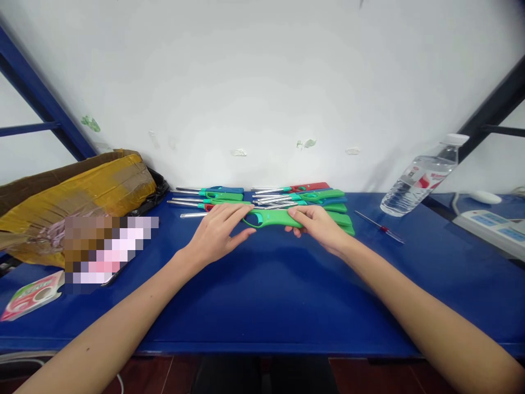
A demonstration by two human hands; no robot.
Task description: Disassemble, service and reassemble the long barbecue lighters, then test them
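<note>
A green gas lighter with a long metal nozzle lies level just above the blue table. My right hand pinches its handle between thumb and fingers. Around its front part, by the trigger opening, is my left hand, fingers over the top and thumb below. The metal tip sticks out left of that hand; the stretch between is hidden. Behind my hands lie two groups of similar lighters: a left group with a blue lighter and a right group with a red lighter, nozzles all pointing left.
A water bottle leans at the right, near a thin stick with a red part and a white power strip. On the left are a taped package, a blurred-out flat object and a printed packet.
</note>
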